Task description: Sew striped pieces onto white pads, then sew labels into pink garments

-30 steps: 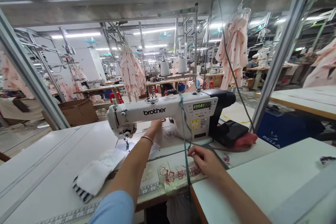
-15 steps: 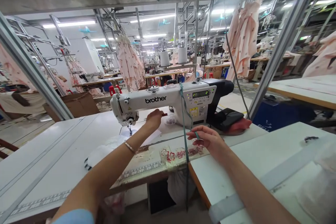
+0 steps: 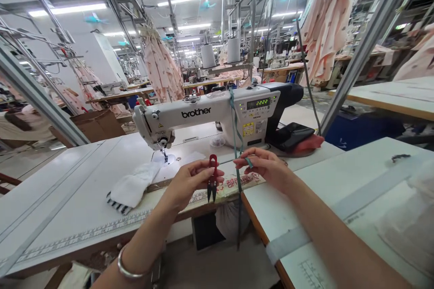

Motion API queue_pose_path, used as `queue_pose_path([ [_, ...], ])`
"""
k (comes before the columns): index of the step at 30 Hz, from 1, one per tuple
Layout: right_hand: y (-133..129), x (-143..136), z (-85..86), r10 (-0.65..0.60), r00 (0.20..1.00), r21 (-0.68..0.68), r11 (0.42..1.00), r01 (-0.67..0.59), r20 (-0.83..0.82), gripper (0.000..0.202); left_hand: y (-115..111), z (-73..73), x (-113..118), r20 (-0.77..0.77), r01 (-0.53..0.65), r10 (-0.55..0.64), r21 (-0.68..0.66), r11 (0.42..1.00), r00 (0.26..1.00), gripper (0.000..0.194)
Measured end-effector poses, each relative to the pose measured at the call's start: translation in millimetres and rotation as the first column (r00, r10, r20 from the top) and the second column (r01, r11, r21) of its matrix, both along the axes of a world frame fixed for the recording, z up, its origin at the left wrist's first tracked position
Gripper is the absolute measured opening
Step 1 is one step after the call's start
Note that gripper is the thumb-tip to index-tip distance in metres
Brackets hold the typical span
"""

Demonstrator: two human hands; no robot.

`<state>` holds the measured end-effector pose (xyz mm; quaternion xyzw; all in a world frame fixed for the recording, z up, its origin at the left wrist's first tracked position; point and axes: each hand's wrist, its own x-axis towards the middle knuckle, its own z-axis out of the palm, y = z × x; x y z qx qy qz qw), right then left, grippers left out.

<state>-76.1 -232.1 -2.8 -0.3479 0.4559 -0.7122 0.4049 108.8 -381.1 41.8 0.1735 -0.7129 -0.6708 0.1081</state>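
My left hand [image 3: 185, 185] is closed on red-handled thread snips [image 3: 213, 167], their dark blades pointing down in front of the machine bed. Close by on the right, the fingers of my right hand [image 3: 267, 166] are pinched on a short teal piece of ribbon [image 3: 249, 162]. Whether it joins the long teal ribbon [image 3: 236, 128], which hangs from the top of the machine past my fingertips, I cannot tell. Behind both hands stands a white Brother sewing machine [image 3: 200, 122]. A white cloth piece [image 3: 134, 185] with a black-striped edge lies left of the needle.
A small clear dish [image 3: 217, 142] sits under the machine arm. To the right is a second white table [image 3: 369, 180] with pale cloth on it. Metal posts slant up at both sides. Pink garments [image 3: 330, 22] and thread cones [image 3: 208, 56] are beyond the machine.
My left hand has come back from under the machine arm toward me, bringing the red snips into full view. My right hand stays by the hanging ribbon. The machine's display reading has changed.
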Motion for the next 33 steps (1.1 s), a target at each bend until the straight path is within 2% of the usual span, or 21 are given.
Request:
queue_pose_path([
  [2,-0.6,-1.1,-2.1,0.011,1.000,-0.001,1.000,-0.011,-0.004,0.020,6.6,-1.8,2.2,-0.004,-0.010,0.011,0.155,0.988,1.000,0.035],
  [7,-0.8,-4.7,-7.4,0.040,0.999,-0.005,0.999,-0.040,-0.014,0.019,15.2,-6.6,2.4,0.014,0.002,-0.006,0.260,0.966,1.000,0.031],
  [14,0.3,-1.7,-5.4,0.034,0.999,0.020,0.999,-0.033,-0.026,0.019,16.8,-13.8,1.2,0.015,0.013,-0.019,0.305,0.952,1.000,0.026],
  [24,-0.3,2.1,-2.1,0.003,0.998,0.048,0.999,0.000,-0.068,0.026,21.3,-15.0,5.7,0.037,-0.023,0.009,0.384,0.923,0.999,0.022],
  [33,-6.6,7.1,-1.5,-0.127,0.984,0.041,0.990,0.133,-0.123,0.028,24.0,-14.9,9.5,0.025,-0.010,0.001,0.377,0.926,1.000,0.022],
])
